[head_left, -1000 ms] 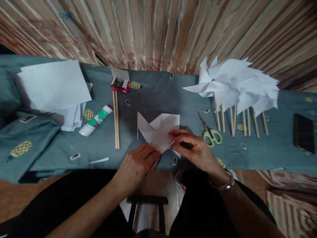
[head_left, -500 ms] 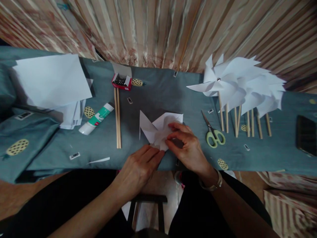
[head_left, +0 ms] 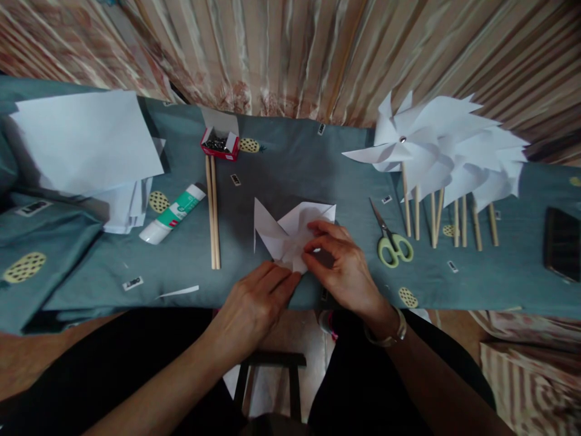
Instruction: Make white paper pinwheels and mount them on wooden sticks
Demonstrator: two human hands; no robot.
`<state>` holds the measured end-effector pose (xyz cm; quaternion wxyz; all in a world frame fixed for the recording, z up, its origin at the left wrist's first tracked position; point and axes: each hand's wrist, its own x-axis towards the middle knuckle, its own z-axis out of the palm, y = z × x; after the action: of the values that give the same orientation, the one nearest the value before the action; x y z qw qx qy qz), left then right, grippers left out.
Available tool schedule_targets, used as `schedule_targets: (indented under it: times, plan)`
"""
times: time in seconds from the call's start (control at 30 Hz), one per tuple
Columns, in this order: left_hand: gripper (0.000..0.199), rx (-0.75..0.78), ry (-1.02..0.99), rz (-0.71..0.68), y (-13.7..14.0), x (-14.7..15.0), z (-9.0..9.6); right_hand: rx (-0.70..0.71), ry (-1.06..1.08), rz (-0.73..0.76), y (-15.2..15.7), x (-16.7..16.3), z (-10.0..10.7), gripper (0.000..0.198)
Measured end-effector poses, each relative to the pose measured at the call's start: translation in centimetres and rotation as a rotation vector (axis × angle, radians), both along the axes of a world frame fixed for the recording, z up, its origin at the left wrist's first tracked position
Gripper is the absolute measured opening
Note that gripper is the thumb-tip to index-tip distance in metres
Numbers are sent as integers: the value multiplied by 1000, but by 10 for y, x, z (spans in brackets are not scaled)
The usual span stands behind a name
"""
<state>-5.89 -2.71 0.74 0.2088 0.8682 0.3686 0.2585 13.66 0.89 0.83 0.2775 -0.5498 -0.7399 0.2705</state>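
A white paper pinwheel (head_left: 291, 233), partly folded, lies on the cloth in front of me. My left hand (head_left: 258, 300) grips its near edge, fingers pressed together. With thumb and fingers, my right hand (head_left: 342, 263) pinches the paper near its middle and right side; the fingertips cover part of the folds. Two wooden sticks (head_left: 212, 212) lie to the left, below a small red box of metal pins (head_left: 219, 145). Green-handled scissors (head_left: 391, 239) rest to the right of my right hand.
Finished paper pinwheels (head_left: 454, 148) on sticks lie at the right. A dark phone (head_left: 561, 242) is at the far right. Leftward are a glue stick (head_left: 173, 213), stacked white paper (head_left: 88, 142) and a thin paper strip (head_left: 180, 292). A striped curtain (head_left: 272, 54) hangs behind the table.
Both hands keep their hold on the paper with hardly any movement. The view has shifted slightly.
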Motion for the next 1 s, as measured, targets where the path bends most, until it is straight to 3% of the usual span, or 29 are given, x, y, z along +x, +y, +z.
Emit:
schedule_targets:
  times: [1.0]
  plan:
    - [23,-21,-9,13,-1,1,-1,55,-15,-8,0,-3,-3,8]
